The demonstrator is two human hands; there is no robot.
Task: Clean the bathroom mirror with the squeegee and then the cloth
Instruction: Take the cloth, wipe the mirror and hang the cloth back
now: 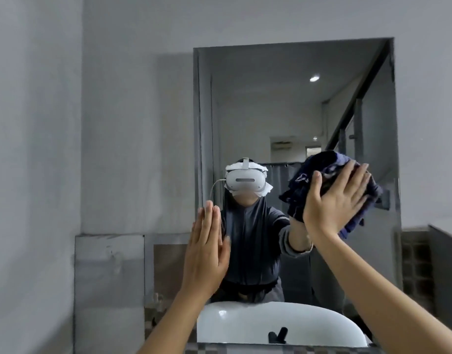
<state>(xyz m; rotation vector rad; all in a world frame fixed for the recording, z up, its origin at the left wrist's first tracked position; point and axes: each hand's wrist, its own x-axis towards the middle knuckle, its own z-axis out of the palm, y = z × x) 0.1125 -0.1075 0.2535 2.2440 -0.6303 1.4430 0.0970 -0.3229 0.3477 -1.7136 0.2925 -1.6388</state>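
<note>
No readable text, label, brand, number or sign shows anywhere in this view.

Pale grey plastered walls (133, 98), white basin (245, 325) below, brown tiled wall section (416, 264) at right, dim even light

Mirror (271, 111) on far wall right of centre, cloth (299, 192) against mirror's right half, right hand (340, 198) flat on cloth, left hand (207, 246) upright at mirror's lower left edge, basin (271, 320) reflected along mirror's bottom, wall panel (110, 277) low at left.
</note>
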